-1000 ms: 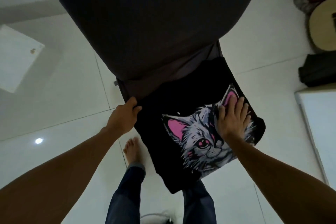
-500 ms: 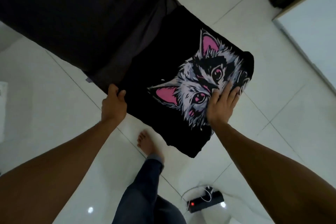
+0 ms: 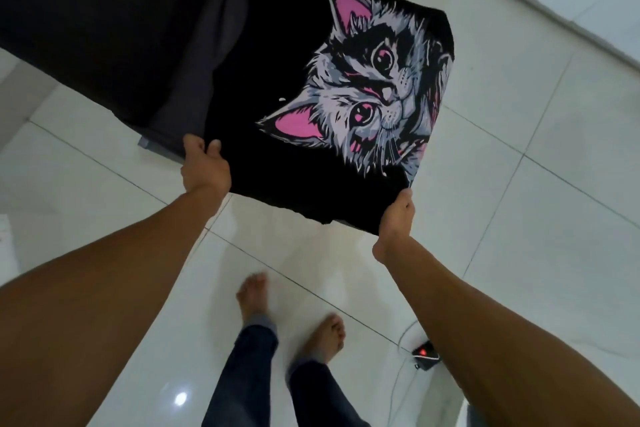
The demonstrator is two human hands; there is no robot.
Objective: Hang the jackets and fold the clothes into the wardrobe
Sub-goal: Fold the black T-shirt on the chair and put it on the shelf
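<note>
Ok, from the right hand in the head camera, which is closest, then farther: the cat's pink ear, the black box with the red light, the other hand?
1. Cat's pink ear, up-left of the right hand.
2. Black box, below on the floor.
3. Left hand, across the shirt; nearly tied with the box.

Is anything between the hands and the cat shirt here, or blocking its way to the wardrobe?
Nothing lies between them: the left hand and right hand already grip the near edge of the black cat shirt. No wardrobe is in view, so the way there cannot be judged.

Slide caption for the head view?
Both hands, left and right, hold a folded black cat-print shirt above the tiled floor.
</note>
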